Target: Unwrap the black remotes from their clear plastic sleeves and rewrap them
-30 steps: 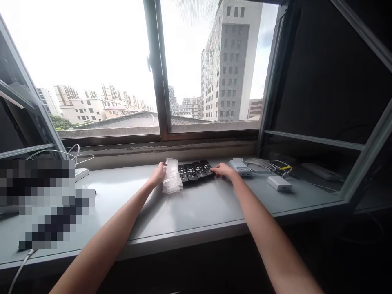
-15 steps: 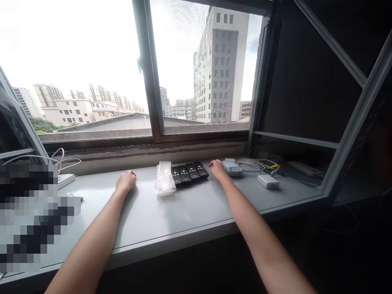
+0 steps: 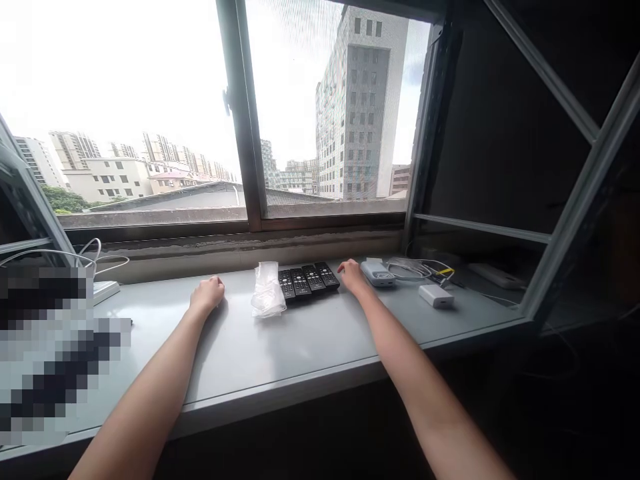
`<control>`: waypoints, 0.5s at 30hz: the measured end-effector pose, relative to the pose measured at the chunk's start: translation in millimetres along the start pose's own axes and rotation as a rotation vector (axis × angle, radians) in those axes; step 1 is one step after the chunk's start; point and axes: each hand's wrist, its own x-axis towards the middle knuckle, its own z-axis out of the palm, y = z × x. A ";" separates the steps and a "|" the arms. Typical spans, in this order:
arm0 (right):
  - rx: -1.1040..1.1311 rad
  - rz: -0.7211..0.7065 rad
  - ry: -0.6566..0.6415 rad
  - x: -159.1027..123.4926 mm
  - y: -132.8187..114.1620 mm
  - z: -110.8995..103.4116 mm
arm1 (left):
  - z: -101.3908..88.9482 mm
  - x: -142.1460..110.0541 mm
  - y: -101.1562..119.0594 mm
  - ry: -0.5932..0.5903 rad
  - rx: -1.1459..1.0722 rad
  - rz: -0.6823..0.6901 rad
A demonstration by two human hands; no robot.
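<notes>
Four black remotes (image 3: 309, 281) lie side by side on the grey table (image 3: 300, 343), their button faces up, and all other places are given from this row. A crumpled clear plastic bag (image 3: 269, 293) lies against its left end, next to the leftmost remote. Farther left, well apart from the remotes, the left hand (image 3: 207, 295) is at the table top with its back up and its fingers curled under; I cannot tell how tightly they close or whether they hold anything. The right hand (image 3: 351, 273) is just beside the right end of the row, fingers bent toward the last remote; I cannot tell how wide they are or whether they touch it. To the right of the remotes, past that hand, come a pale rounded box (image 3: 379, 274), a loose coil of cable (image 3: 417, 269) and a small white block (image 3: 437, 297). Behind the row is a window (image 3: 254, 187).
</notes>
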 end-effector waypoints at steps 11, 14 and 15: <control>0.041 -0.075 0.027 -0.8 4.1 -0.9 | -22.8 -34.0 53.3 0.100 -0.165 -0.016; 0.042 -0.085 0.026 -1.3 2.5 -0.7 | -20.0 -42.5 63.6 -0.011 -0.176 0.055; 0.040 -0.082 0.026 -1.5 2.3 -0.6 | -18.1 -44.0 65.4 -0.041 -0.179 0.068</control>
